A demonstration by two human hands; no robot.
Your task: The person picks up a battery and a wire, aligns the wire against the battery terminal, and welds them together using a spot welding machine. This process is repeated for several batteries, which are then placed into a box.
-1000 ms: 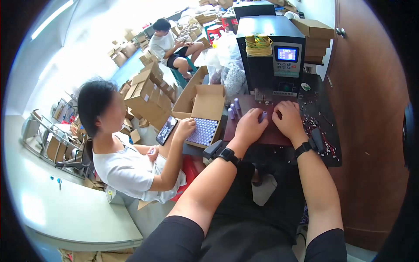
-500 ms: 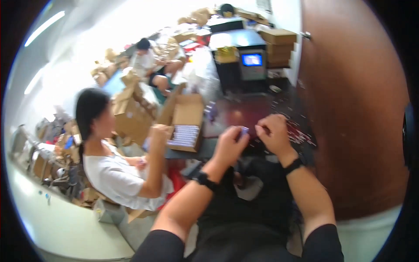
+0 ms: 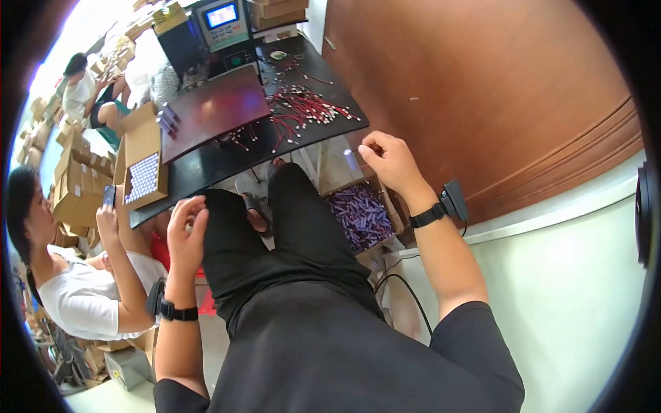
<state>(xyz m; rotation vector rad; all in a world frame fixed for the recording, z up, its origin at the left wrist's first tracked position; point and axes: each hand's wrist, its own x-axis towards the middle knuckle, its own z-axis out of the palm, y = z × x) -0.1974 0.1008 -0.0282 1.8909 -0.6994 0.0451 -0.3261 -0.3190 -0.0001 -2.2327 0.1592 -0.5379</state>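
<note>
My right hand (image 3: 391, 160) is out over the right side, thumb and fingertips pinched together. A purple cylindrical battery cell (image 3: 350, 159) hangs just left of those fingertips, seemingly by a thin lead that is hard to make out. Below it sits a cardboard box (image 3: 397, 219) filled with many purple cells (image 3: 361, 215) with red leads. My left hand (image 3: 186, 230) is near the table's front edge, above my thigh; its fingers are loosely curled and apart, with nothing visible in them.
The black table (image 3: 323, 129) carries red-wired connectors (image 3: 306, 107), a dark red mat (image 3: 220, 110), several upright purple cells (image 3: 166, 118) and a machine with a lit screen (image 3: 222, 16). A carton of cells (image 3: 162, 182) stands left, beside a seated co-worker (image 3: 89, 289). A brown door (image 3: 482, 89) borders the right.
My view has swung down and right. My hands have parted: the left, which held a purple cell, is off it, while the cell now hangs by my right hand above the box.
</note>
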